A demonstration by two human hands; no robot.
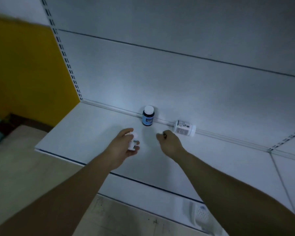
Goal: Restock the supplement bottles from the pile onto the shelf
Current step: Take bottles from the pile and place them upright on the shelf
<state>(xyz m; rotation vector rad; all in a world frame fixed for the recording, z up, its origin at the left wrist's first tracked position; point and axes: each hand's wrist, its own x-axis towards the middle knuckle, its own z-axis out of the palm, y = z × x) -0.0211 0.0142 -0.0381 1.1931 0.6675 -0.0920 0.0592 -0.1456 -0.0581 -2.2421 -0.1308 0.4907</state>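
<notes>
Three supplement bottles: one dark bottle (148, 116) upright, one white bottle (184, 128) on its side, one small white bottle (132, 141) in hand.

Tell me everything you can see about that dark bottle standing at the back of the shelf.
The dark bottle stands upright on the white shelf, right against the back panel. It has a round white cap, a dark, glossy-looking body and a blue label whose print is too small to read. Nothing grips it; both hands are nearer the camera and apart from it. A white bottle lies on its side to its right, not touching.

white shelf (85, 133) | dark bottle (148, 116) upright at back | white bottle (184, 128) apparently on its side
</notes>
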